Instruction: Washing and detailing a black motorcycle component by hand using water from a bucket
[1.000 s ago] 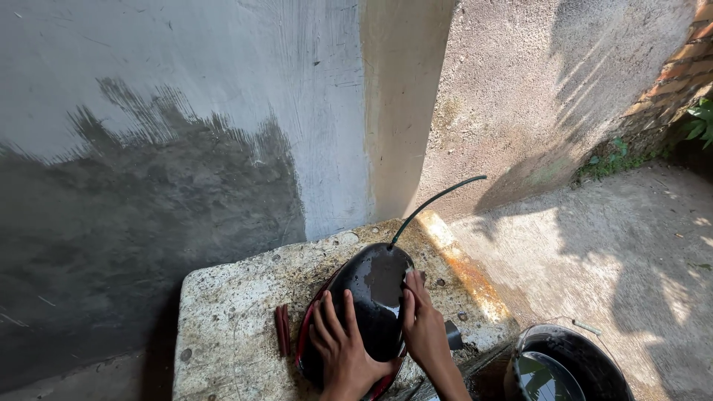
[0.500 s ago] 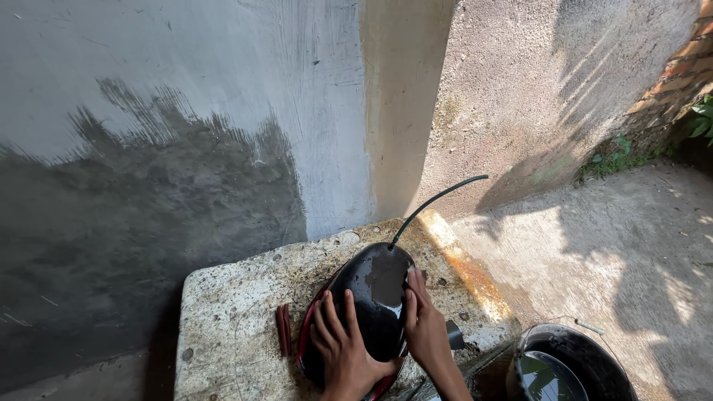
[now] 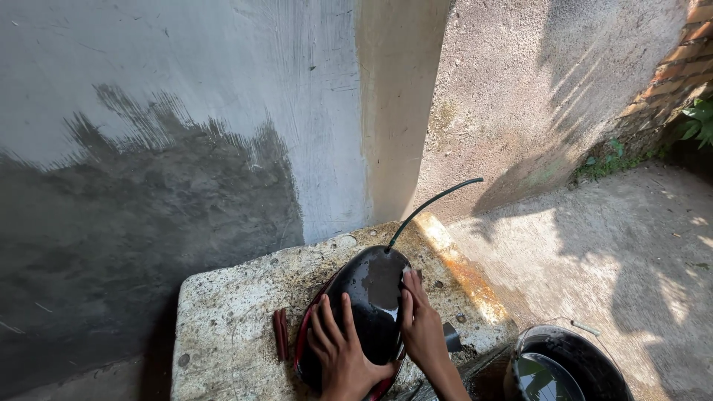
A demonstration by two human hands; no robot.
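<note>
A glossy black rounded shell with a red rim (image 3: 371,297) lies upside down on a rough stone slab (image 3: 230,319). A thin dark curved rod (image 3: 434,200) sticks up from its far end. My left hand (image 3: 342,353) rests flat on the near left of the shell, fingers spread. My right hand (image 3: 422,327) presses against its right side, fingers pointing up along the shell. A small dark red strip (image 3: 281,334) lies on the slab just left of the shell.
A black bucket (image 3: 568,367) holding dark water stands on the ground at the lower right. A grey plastered wall (image 3: 186,134), damp in its lower half, rises behind the slab. Sunlit concrete ground (image 3: 609,252) stretches to the right.
</note>
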